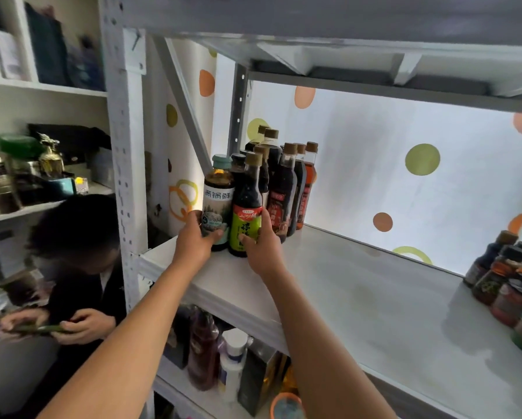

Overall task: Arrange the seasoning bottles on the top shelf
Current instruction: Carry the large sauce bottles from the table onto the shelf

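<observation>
Seasoning bottles [271,182] being packed tight at top shelf [359,303] left end. Teal-capped bottle [219,201] being gripped by left hand [193,237], green-label bottle [247,207] by right hand [261,246], probably being squared flush with front row. More jars [507,285] being left waiting far right.

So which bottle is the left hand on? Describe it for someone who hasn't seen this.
Find the white shelf and the bottle cluster at its left end. At the cluster's front-left corner stands the bottle the left hand grips. Unlike its cork-topped neighbours, it has a pale teal cap and a white label.
</observation>
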Tool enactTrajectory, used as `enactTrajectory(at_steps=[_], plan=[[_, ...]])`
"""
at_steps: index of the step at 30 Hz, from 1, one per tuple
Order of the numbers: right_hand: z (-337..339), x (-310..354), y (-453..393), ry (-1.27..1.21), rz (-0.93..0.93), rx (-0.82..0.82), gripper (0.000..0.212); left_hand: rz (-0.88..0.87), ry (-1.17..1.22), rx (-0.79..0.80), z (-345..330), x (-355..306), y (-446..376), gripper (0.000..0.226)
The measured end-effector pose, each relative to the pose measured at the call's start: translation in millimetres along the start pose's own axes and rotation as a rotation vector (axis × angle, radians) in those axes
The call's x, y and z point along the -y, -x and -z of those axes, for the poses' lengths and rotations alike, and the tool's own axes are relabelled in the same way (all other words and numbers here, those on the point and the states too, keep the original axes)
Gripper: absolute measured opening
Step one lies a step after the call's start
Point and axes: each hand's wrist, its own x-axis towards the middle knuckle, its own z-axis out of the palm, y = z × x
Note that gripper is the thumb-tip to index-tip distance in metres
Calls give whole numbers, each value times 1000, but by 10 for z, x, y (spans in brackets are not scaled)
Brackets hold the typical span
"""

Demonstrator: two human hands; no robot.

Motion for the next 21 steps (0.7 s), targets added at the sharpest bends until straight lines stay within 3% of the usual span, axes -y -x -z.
enactTrajectory(at_steps=[21], plan=[[-170,-185,-176,78,62,-49,86,-56,45,123,-160,114,-295,60]])
